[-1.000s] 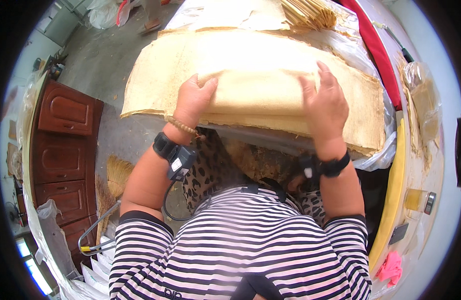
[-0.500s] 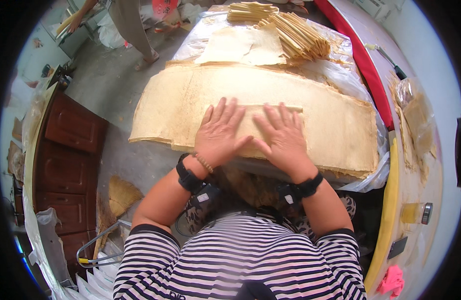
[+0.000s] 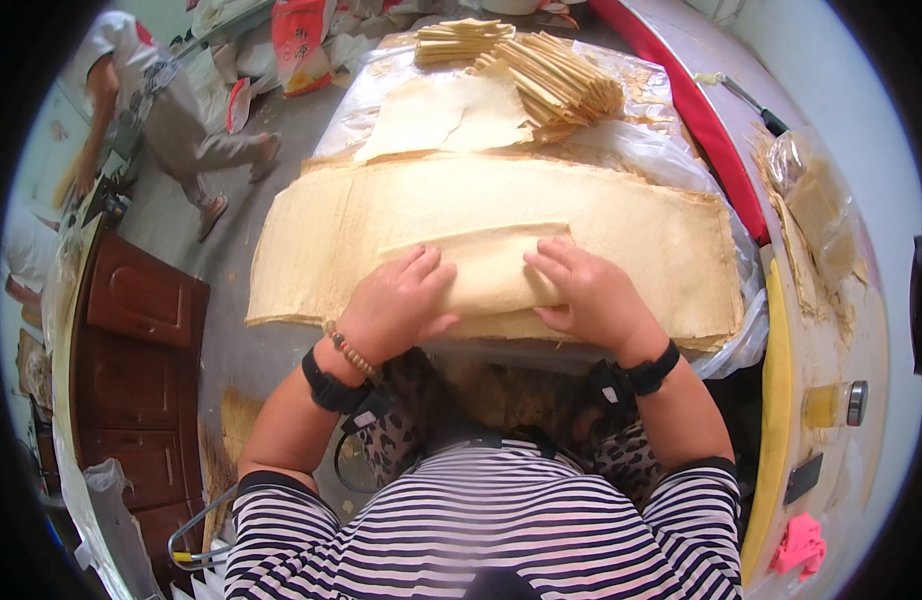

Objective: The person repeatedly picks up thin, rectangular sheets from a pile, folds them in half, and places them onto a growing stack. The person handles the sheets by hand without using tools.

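A broad stack of thin, pale-yellow sheets (image 3: pixel 311 235) lies across the low table before me. On top of it is a folded pale-yellow sheet (image 3: pixel 496 265), a flat strip with its near edge bulging slightly. My left hand (image 3: pixel 396 303) curls over the strip's left end, fingers on top and thumb at the near side. At the right end my right hand (image 3: pixel 603 302) grips it likewise, fingertips bent over the surface and thumb below. The undersides of both grips are hidden.
Beyond the stack are loose flat sheets (image 3: pixel 446 110) and bundles of folded strips (image 3: pixel 551 80). To the right, a side counter bears a lidded jar (image 3: pixel 831 404), a phone (image 3: pixel 803 479) and a pink cloth (image 3: pixel 799 547). A person (image 3: pixel 171 110) walks at far left, past brown cabinets (image 3: pixel 141 300).
Both hands have gone from lying flat with spread fingers to curling round the strip's ends, nearer me and wider apart. The person at far left has come further into view.
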A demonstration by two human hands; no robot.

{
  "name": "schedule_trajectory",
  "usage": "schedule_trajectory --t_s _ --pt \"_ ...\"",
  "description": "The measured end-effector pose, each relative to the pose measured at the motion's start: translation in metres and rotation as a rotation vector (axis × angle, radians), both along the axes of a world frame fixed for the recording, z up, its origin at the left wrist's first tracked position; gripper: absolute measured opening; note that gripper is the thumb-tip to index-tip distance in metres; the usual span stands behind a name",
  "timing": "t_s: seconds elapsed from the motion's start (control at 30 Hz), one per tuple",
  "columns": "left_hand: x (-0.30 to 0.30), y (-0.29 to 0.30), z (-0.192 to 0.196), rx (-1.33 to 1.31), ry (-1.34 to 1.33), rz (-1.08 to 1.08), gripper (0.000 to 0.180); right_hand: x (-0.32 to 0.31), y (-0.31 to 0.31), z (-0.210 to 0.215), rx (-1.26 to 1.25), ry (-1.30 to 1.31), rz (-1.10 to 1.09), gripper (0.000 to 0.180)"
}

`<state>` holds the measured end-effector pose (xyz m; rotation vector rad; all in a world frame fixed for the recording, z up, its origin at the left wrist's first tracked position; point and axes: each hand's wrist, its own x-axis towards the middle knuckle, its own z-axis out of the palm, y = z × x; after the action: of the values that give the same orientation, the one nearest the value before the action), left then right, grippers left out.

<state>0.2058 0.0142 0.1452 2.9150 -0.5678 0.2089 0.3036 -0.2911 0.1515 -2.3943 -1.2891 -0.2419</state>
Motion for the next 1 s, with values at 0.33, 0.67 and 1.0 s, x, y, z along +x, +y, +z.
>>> schedule_trajectory --t_s 0.33,0.67,1.0 --pt "0.013 -0.015 0.047 -0.332 -0.094 0.061 0.020 0.008 -0.068 0.002 0.608 -0.065 -0.238 0.029" --pt "0.292 -0.039 0.061 -1.204 0.371 0.049 0.054 -0.024 -0.183 -0.048 1.177 0.412 -0.931 0.027" --pt "0.179 -0.225 -0.003 -0.442 0.021 -0.486 0.043 -0.074 -0.229 -0.058 1.653 0.841 -0.981 0.050"
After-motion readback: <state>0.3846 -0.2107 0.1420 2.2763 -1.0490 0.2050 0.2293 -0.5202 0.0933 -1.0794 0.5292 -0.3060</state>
